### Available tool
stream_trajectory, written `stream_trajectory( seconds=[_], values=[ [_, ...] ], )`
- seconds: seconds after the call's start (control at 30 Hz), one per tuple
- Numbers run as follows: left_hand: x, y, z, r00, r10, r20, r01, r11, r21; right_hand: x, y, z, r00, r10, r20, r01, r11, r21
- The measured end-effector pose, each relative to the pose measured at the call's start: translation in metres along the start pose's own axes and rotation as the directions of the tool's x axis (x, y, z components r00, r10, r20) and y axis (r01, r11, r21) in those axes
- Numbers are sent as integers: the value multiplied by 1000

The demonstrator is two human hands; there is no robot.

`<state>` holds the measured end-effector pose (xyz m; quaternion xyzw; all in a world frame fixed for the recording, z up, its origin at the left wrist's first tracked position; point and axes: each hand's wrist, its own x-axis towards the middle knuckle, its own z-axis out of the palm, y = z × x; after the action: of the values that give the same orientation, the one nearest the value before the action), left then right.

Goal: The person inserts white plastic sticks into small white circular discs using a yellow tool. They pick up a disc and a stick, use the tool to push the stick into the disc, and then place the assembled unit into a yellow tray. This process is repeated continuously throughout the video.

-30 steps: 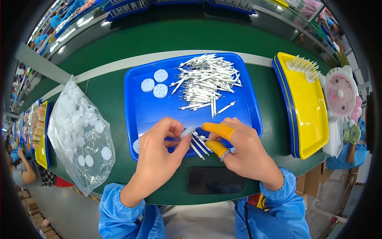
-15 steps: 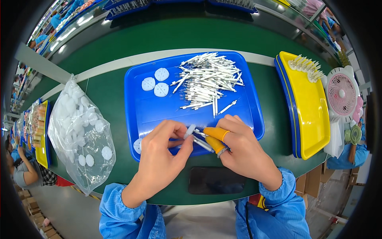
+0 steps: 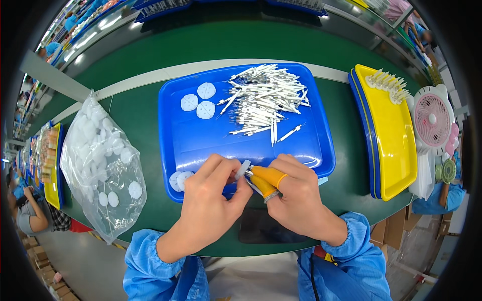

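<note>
A small white disc (image 3: 244,169) is pinched between the fingertips of the left hand (image 3: 211,200) and is held just above the near rim of the blue tray (image 3: 201,140). The right hand (image 3: 296,200) is closed around a thin white stick (image 3: 255,186), which is gripped between the thumb and forefinger, both covered by orange finger covers (image 3: 268,176). The two parts are brought together tip to tip at the middle of the body, where both hands can be steadied against each other and the joint is kept directly under the eyes. Whether the stick is already seated in the disc cannot be told, as the fingers hide the contact point.

The work is held over the tray edge, so that a dropped part is likely to be caught by the tray rather than lost on the green table (image 3: 130,100).

Supplies are laid out within short reach. A pile of white sticks (image 3: 266,98) is heaped at the far right of the tray, on the side of the hand that takes them. Three loose discs (image 3: 198,103) lie at the far left of the tray, and two more discs (image 3: 179,179) rest at the near left corner, just beside the left hand. A clear bag of discs (image 3: 100,160) lies on the table to the left of the tray. A yellow tray (image 3: 391,135) is set to the right and carries a row of white pieces (image 3: 386,80) at its far end. A small pink fan (image 3: 432,120) stands beyond it.
</note>
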<state>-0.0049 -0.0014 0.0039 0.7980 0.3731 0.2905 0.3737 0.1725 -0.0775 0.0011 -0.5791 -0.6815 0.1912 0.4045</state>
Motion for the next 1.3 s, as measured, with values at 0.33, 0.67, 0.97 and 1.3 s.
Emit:
stream_trajectory(
  seconds=[0.33,0.67,0.97,1.3],
  values=[
    [7,7,-8,970,-233,64,238,876,-420,5,-1,-4,984,-6,-180,13,999,39],
    [5,-1,-4,999,-41,-4,33,862,-506,6,-10,-18,988,-90,-129,83,995,-55],
    [5,0,-4,999,-27,-18,17,896,-444,5,-7,-17,987,-86,-134,82,996,-35],
    [5,0,-5,999,-2,-35,-12,916,-401,6,-5,-25,987,-136,-88,128,988,-86]
  ],
)
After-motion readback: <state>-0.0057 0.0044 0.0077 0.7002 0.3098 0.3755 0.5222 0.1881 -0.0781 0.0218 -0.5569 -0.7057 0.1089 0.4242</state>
